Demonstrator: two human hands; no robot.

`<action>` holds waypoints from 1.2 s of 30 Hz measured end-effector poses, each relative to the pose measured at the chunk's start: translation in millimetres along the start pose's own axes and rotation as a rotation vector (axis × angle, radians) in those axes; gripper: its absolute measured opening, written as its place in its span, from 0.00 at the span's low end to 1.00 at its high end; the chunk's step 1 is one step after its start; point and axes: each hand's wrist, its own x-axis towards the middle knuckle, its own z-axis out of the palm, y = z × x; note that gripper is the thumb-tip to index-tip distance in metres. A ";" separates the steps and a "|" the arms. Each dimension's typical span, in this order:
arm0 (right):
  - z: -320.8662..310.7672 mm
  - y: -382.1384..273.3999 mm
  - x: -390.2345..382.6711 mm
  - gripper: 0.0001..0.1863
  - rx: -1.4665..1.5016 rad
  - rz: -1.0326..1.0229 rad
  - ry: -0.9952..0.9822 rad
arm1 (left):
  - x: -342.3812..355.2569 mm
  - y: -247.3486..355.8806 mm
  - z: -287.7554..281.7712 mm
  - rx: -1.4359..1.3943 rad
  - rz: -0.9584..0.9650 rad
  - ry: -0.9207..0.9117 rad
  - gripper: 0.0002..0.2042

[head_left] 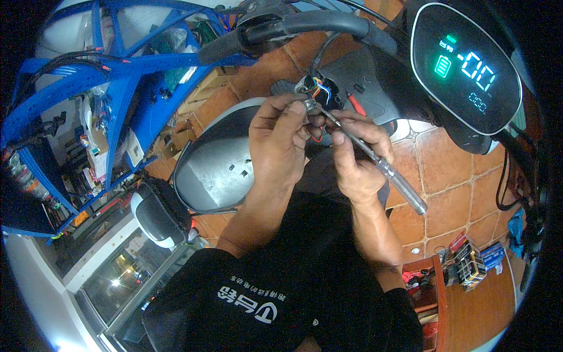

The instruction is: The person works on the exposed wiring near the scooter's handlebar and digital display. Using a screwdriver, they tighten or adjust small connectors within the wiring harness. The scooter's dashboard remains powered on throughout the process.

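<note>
My left hand (pixel 278 126) is closed, pinching a small shiny part (pixel 309 105) between thumb and fingertips; its exact kind is too small to make out. My right hand (pixel 363 152) is wrapped round a screwdriver (pixel 404 188) with a greyish handle, its thin shaft slanting up to the left. The shaft's tip meets or nearly meets the small part, partly hidden by fingers. Just beyond my fingertips, coloured wires (pixel 321 89) stick out of an opening in the scooter's dark body. A red-handled tool (pixel 355 104) rests beside them on the dark panel.
A scooter's handlebar (pixel 322 24) and lit display (pixel 466 69) arch over the far side. Left of my arm lies the glossy scooter seat (pixel 208 170) with small black bits on it. Blue metal shelving (pixel 126 111) stands left; small boxes (pixel 469 264) sit on a wooden cabinet (pixel 475 311) lower right.
</note>
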 end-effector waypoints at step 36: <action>-4.7 -5.2 4.9 0.09 -0.215 -0.143 -0.106 | -6.4 -12.0 1.5 -0.063 0.049 0.020 0.06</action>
